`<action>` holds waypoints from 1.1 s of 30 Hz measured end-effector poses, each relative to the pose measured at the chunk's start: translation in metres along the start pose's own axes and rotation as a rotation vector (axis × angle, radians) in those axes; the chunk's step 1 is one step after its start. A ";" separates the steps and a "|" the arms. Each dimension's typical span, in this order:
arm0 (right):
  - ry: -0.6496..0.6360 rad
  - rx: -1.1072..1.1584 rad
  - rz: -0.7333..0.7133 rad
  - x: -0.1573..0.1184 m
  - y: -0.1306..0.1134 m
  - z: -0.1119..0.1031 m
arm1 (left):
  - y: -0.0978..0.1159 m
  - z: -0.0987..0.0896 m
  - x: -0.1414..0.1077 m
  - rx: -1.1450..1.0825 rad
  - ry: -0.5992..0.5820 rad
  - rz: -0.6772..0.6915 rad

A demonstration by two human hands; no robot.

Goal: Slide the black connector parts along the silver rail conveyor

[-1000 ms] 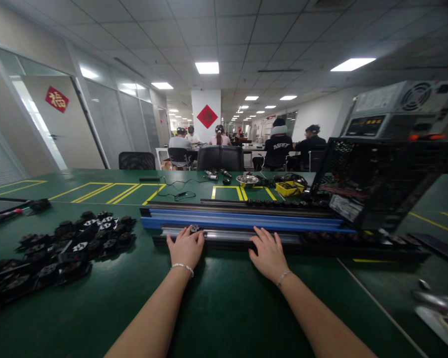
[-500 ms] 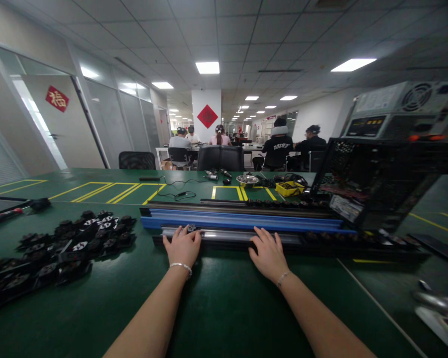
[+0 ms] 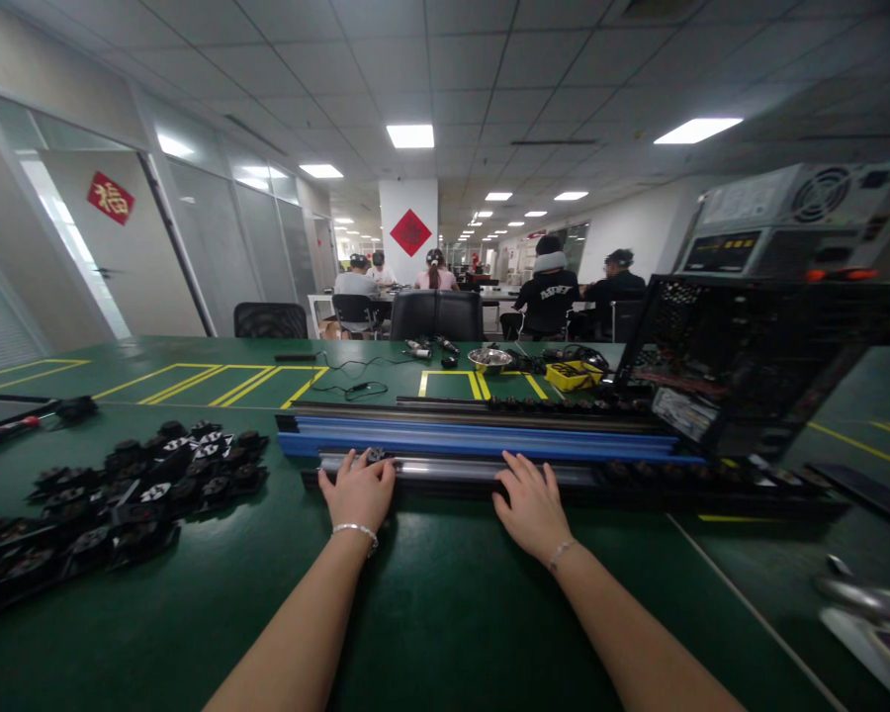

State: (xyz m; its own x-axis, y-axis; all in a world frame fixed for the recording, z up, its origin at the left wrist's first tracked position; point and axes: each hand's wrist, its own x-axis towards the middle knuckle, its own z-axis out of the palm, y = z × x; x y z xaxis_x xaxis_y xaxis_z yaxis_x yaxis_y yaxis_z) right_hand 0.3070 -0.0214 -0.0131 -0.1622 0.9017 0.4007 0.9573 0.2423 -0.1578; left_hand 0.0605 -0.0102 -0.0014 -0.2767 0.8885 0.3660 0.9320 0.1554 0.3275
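A long dark rail with a shiny metallic top (image 3: 445, 469) lies across the green table. My left hand (image 3: 357, 491) rests on its left part, fingers apart, beside a small dark round part (image 3: 376, 455) near the fingertips. Further right, my right hand (image 3: 532, 502) touches the same rail with its fingers spread. Just behind the rail runs a blue rail (image 3: 475, 436). Small dark parts (image 3: 653, 472) sit in a row along the rail's right portion.
Many black fan-like parts (image 3: 215, 485) are heaped at left. An open computer case (image 3: 756, 366) stands at right. Behind the rails are a metal bowl (image 3: 489, 359), a yellow tray (image 3: 573, 375) and cables. People sit at a far table.
The whole view has shifted very slightly. Both hands keep their places on the rail.
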 end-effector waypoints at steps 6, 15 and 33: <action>-0.006 -0.003 0.009 0.000 -0.001 -0.001 | 0.001 -0.002 0.000 0.005 -0.017 -0.017; -0.012 -0.002 0.012 0.000 -0.001 -0.001 | 0.001 -0.004 0.001 0.017 -0.013 -0.028; 0.005 0.004 0.002 0.000 -0.002 -0.002 | -0.008 -0.003 0.006 0.019 0.001 -0.043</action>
State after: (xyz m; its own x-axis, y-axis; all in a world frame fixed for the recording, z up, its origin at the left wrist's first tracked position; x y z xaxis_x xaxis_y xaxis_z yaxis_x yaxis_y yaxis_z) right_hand 0.3055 -0.0228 -0.0113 -0.1594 0.9002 0.4053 0.9567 0.2421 -0.1617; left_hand 0.0505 -0.0078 0.0008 -0.3169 0.8803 0.3531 0.9234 0.2015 0.3266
